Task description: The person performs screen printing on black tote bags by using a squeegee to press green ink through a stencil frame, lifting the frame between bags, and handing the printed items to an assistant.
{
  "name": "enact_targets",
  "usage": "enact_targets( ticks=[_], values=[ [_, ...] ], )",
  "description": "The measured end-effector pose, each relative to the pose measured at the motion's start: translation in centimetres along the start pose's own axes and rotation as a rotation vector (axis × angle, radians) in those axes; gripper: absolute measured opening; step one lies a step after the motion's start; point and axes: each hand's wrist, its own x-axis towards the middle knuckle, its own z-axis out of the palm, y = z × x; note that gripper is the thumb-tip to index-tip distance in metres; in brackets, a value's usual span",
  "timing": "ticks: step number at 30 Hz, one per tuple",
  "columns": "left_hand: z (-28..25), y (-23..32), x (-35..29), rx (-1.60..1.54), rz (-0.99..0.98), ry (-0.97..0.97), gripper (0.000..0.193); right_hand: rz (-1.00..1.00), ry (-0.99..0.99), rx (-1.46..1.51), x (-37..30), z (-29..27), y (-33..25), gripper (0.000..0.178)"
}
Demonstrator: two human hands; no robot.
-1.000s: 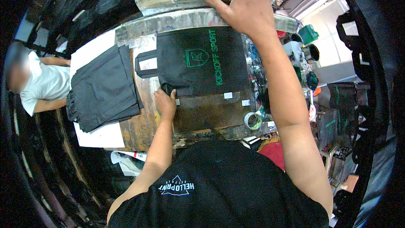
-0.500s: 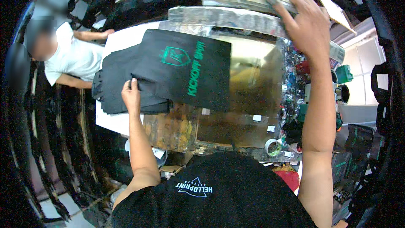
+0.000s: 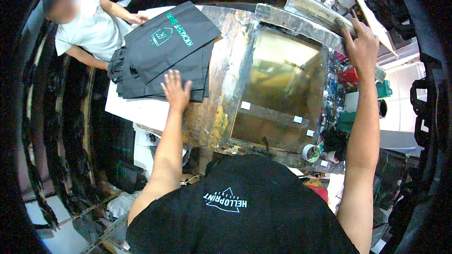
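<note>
My left hand (image 3: 177, 91) lies flat with its fingers spread at the near edge of a stack of black sheets (image 3: 200, 73), which look like fabric bags. On top, turned at an angle, lies a black bag (image 3: 181, 21) with a green printed crest and lettering. My right hand (image 3: 362, 42) is closed on the edge of a raised printing screen frame (image 3: 318, 11), thumb on the near side. Beneath the frame's hinged end, the flat glossy brown printing board (image 3: 282, 80) lies bare, with small white tabs stuck on it.
At the left a co-worker in a white shirt (image 3: 89, 21) stands by the white table (image 3: 132, 108), one hand (image 3: 137, 19) near the printed bag. A tape roll (image 3: 310, 153) sits at the board's near right corner. Green containers (image 3: 383, 89) stand at the right.
The printed bag has moved left off the board onto the stack and turned. My left hand has let go of it and spread its fingers. My right hand stays on the frame.
</note>
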Motion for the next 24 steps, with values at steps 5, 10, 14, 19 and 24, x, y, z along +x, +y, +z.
enact_targets(
  ticks=[5, 10, 14, 19, 24],
  values=[
    [2.0, 1.8, -0.4, -0.108, -0.102, -0.137, 0.058, 0.014, 0.003, -0.047, -0.7, -0.4, 0.0, 0.053],
    [-2.9, 0.6, 3.3, -0.293, -0.191, -0.281, 0.051, -0.009, 0.004, -0.01, -2.1, -0.5, -0.8, 0.052],
    [-8.3, 6.5, 5.9, -0.369, 0.09, -0.413, 0.05, 0.005, 0.018, -0.001, -0.7, -0.8, -0.9, 0.053],
    [-4.3, 18.6, -1.0, -0.293, 0.451, -0.523, 0.093, 0.012, 0.043, -0.026, -0.4, -0.7, -0.1, 0.059],
    [-2.1, 26.1, -2.8, -0.228, 0.836, -0.482, 0.113, -0.041, 0.083, -0.011, -0.5, -1.4, -0.5, 0.054]
  ],
)
